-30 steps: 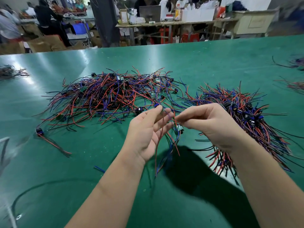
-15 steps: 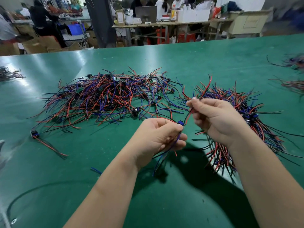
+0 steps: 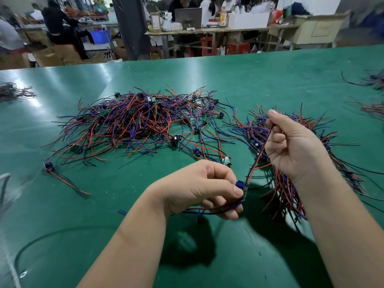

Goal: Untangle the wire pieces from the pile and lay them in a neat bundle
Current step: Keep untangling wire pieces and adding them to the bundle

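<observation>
Nearest you, your left hand (image 3: pixel 203 188) is sitting curled just above the desk (image 3: pixel 99 215). Thumb and forefinger are pinching one wire piece (image 3: pixel 250 175) by its small board (image 3: pixel 243 187). Blue and black leads (image 3: pixel 207 210) are trailing out under the palm toward your left.

The red and black leads (image 3: pixel 259 156) are running up from that board into your right hand (image 3: pixel 295 146). That hand is curled too, pinching them between thumb and forefinger, and is raised over the bundle (image 3: pixel 284 194).

The bundle is lying on the desk under and behind your right hand, with its leads roughly aligned and fanning at the ends. The pile (image 3: pixel 137 125) is sitting further back on the left, a loose tangle apart from your left hand. A few of its strands are reaching toward the bundle. One stray piece (image 3: pixel 49 166) is lying alone at its near-left edge.

Handling, as I'm judging it: the pieces are light and limp, and the leads are springy and snag-prone. The joints at the board are probably the weak spot, so take hold at the board and run your fingers along the leads. I wouldn't yank them.

Smaller clumps (image 3: pixel 14 92) are lying at the far desk edges. Beyond them, people are working at benches, which are blurred.
</observation>
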`<state>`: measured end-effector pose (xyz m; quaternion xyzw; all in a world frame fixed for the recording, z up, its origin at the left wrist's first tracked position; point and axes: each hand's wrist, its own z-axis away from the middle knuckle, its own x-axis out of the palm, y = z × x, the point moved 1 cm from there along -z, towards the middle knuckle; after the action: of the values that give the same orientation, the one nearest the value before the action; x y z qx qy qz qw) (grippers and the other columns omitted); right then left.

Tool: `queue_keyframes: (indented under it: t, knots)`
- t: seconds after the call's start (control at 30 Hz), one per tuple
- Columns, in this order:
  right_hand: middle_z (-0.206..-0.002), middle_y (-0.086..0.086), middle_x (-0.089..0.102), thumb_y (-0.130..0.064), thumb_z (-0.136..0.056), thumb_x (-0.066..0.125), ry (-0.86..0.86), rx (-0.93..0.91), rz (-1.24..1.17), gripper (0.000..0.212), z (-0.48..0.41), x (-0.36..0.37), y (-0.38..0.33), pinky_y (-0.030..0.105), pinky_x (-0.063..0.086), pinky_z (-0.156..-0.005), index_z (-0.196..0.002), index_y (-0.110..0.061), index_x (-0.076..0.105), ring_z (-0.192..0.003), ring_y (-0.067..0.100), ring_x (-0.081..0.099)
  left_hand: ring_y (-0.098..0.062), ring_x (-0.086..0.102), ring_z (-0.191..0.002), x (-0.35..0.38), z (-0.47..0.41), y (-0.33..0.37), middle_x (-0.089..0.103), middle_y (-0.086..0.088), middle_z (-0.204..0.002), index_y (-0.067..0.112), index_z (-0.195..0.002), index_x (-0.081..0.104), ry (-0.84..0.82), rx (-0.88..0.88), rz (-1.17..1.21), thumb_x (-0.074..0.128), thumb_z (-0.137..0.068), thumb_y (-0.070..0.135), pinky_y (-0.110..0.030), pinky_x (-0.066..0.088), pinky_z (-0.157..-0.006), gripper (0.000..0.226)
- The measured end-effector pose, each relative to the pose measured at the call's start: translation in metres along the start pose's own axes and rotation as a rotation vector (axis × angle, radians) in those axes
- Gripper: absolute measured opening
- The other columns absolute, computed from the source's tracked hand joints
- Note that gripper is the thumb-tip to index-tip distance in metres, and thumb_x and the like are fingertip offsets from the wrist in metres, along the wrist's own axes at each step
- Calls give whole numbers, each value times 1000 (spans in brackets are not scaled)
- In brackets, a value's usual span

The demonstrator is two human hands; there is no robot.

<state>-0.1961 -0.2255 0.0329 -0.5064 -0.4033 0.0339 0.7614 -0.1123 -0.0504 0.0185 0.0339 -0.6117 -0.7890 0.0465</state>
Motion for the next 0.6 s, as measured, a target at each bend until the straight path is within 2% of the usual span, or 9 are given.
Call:
queue_keyframes:
  t: [0.1,0.17,0.23,0.3,0.4,0.5,0.6]
  knots:
    - [-49,-8,50,-29,-68,70,-60,-13,6,22,-1,-2,-2,9,30,-33,-76,-12,58,-37,-1,40,-16,68,-55,-1,-4,2,71,-6,-68,25,-60,63,100,52,53,67,-77,14,-19,51,-52,20]
    - [-57,-5,56,-34,-67,68,-170,26,171,25,2,-1,0,10,38,-38,-80,-12,65,-44,2,46,-15,66,-52,-1,-8,2,70,-7,-66,20,-60,65,229,98,118,68,-83,8,-22,55,-52,26]
    - [-63,-1,62,-27,-63,70,-329,102,423,21,8,2,12,11,43,-43,-75,-10,68,-48,4,52,-14,65,-50,-2,-12,0,69,-7,-63,14,-64,64,316,121,123,64,-86,5,-21,53,-50,25]
    - [-59,1,61,-18,-59,73,-389,129,561,14,15,9,22,12,43,-43,-68,-9,67,-47,5,54,-15,65,-50,-3,-12,-1,67,-8,-61,10,-63,60,337,116,90,63,-86,1,-19,51,-48,24]
    - [-52,-1,59,-13,-60,71,-241,48,447,19,12,7,11,11,40,-38,-74,-6,61,-41,4,52,-16,64,-49,-6,-8,0,66,-9,-60,16,-56,61,242,104,41,66,-83,1,-21,52,-49,32]
    - [-52,0,57,-15,-64,72,-75,-10,207,18,6,-1,-4,9,34,-33,-74,-9,59,-40,4,51,-15,65,-51,-2,-3,1,68,-4,-61,20,-57,62,42,51,-58,68,-76,10,-16,49,-49,22]
    - [-55,-1,57,-19,-79,69,-30,-41,83,15,2,-1,3,10,36,-36,-72,-10,58,-42,4,51,-13,66,-51,-1,1,-1,69,-2,-61,18,-65,56,-56,26,-94,67,-74,10,-13,44,-47,16]
